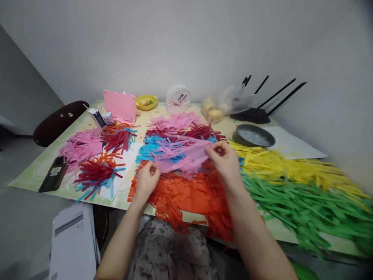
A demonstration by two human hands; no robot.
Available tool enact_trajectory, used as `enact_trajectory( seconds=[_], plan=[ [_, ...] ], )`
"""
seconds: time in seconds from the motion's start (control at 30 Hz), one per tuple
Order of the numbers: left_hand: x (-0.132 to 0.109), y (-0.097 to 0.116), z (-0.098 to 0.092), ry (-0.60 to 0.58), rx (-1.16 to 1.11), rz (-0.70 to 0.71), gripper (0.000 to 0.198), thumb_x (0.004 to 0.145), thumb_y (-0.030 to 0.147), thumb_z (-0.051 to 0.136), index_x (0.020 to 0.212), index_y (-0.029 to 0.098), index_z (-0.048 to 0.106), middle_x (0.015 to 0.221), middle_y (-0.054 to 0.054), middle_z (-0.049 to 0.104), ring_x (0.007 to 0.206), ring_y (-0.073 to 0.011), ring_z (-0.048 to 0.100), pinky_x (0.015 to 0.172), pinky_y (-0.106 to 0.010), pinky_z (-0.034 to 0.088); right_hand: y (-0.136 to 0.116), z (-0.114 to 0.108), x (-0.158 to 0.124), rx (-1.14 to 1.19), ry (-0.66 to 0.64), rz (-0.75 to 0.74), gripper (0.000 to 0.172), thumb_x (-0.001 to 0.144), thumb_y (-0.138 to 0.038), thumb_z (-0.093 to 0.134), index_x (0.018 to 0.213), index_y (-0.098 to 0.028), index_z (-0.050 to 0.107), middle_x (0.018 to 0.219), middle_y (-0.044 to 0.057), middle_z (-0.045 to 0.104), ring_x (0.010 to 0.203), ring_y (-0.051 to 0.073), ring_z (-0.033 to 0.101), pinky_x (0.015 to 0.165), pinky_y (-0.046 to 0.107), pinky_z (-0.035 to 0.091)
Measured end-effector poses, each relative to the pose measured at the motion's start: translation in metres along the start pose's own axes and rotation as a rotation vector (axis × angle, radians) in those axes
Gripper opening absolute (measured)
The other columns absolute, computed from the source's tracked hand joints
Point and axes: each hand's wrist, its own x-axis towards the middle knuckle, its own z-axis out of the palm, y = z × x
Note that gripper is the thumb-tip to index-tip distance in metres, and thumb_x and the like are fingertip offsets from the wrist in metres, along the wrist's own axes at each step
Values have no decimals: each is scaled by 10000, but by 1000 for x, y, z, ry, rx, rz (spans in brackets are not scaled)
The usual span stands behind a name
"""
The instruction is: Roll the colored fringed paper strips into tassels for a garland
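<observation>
A sheet of pink fringed tissue paper is stretched between my hands over the middle of the table. My left hand pinches its near left corner. Its right end is pinched by thumb and fingers of my right hand. Beneath it lie blue fringed paper and dark red fringed paper. Closer to me, orange fringed paper spreads to the table's front edge. More pink fringe lies behind the dark red.
Yellow fringe and green fringe cover the right side. A dark bowl and a black router stand behind. Tassel bundles and a phone lie left. A pink tablet case stands near a yellow fruit bowl.
</observation>
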Motion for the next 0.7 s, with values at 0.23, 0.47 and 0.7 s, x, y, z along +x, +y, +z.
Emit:
enact_trajectory(
  seconds=[0.23,0.47,0.7],
  plan=[
    [9,-7,0,-20,246,-50,88,816,218,499,764,197,566,710,0,629,688,-156,593,659,-241,401,-35,-54,58,-30,314,28,259,638,-306,713,670,-218,471,573,-71,449,494,101,451,485,277,440],
    [6,-5,3,-43,522,-62,183,873,226,478,944,150,629,832,-139,684,830,-302,667,743,-395,480,-107,-85,71,-402,614,-457,107,758,-118,602,784,-204,544,810,34,531,677,132,501,682,308,416],
    [-10,50,-19,129,336,491,477,894,278,553,1340,129,472,1316,-171,544,1251,-274,495,1063,-430,401,-108,-3,-4,-1283,-334,-1000,145,866,-71,505,818,-166,603,690,65,643,627,186,581,537,283,331]
  ],
)
